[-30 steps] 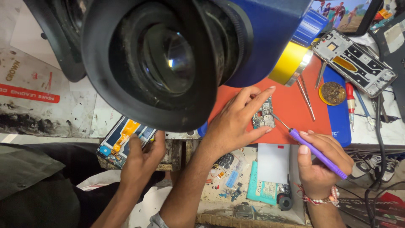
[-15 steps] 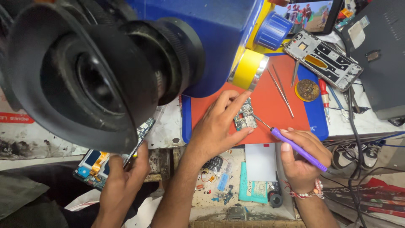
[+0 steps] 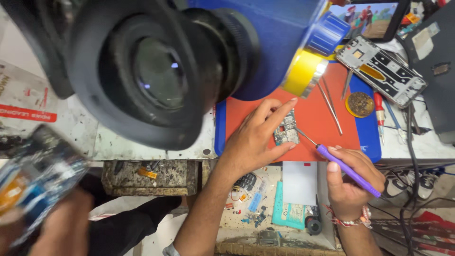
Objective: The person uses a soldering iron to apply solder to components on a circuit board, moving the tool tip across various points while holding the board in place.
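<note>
My left hand [image 3: 253, 140] pins a small grey circuit board [image 3: 286, 129] onto an orange work mat [image 3: 313, 106], thumb and fingers at the board's edges. My right hand [image 3: 353, 185] grips a purple-handled tool [image 3: 348, 170] like a pen. Its thin metal tip touches the board's right edge. A large black microscope eyepiece [image 3: 156, 71] on a blue body fills the upper left, close to the camera.
Tweezers [image 3: 332, 106], a round brass tip cleaner [image 3: 360, 104], a red screwdriver [image 3: 379, 109] and an opened phone frame [image 3: 381, 71] lie right of the board. An open drawer [image 3: 256, 199] below holds small parts. Another person's hand [image 3: 61, 227] holds a blurred phone [image 3: 33, 189] at lower left.
Both my hands stay on the board and the tool. The other person's hand with the phone has dropped toward the lower left corner, and the view has shifted slightly.
</note>
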